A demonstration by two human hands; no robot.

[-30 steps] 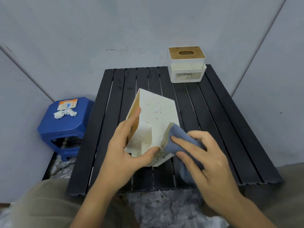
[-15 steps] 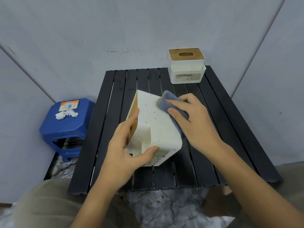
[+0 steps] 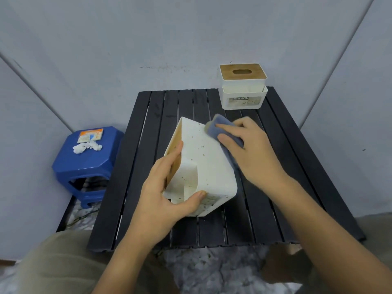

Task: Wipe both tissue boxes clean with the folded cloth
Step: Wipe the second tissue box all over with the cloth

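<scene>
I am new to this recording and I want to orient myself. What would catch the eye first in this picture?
First, the speckled white tissue box at the table's middle, tipped on its side: the left hand grips it while the right hand presses a folded blue cloth on its far upper corner. Next, a second tissue box with a wooden lid stands upright at the far right edge of the black slatted table. A blue stool stands to the table's left.

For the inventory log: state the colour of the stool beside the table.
Blue: the stool, seen in the head view, left of the black table.
</scene>
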